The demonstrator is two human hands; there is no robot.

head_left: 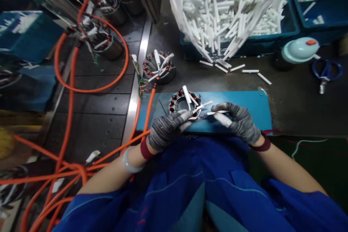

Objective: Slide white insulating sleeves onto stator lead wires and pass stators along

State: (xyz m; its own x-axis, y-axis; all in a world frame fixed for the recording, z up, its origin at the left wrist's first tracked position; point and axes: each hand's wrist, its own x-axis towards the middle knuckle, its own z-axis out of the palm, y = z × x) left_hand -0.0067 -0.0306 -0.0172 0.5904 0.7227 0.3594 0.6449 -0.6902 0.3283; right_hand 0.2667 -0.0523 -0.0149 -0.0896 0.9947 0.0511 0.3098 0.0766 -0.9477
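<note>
A motor stator (174, 102) with orange-and-black windings lies on a blue mat (252, 110) in front of me. Several white sleeves stick out from its top. My left hand (170, 127), in a grey glove with white fingertips, is closed at the stator's near right edge, its fingers on the rim and lead wires. Just right of it, my right hand (237, 121), gloved alike, pinches a thin white sleeve (211, 113) between thumb and fingers. The sleeve points left, its tip at a reddish lead wire coming from the stator. The exact finger contact of the left hand is partly hidden.
Behind the mat stands another stator (160, 67) with an orange cable (149, 110). A plastic bag (176, 3) of white sleeves rests over a blue bin (190, 49). Loose sleeves (250, 71), a light-blue-lidded bottle (299, 50) and blue-handled scissors (326, 70) lie rightward. Orange cables cross the left side.
</note>
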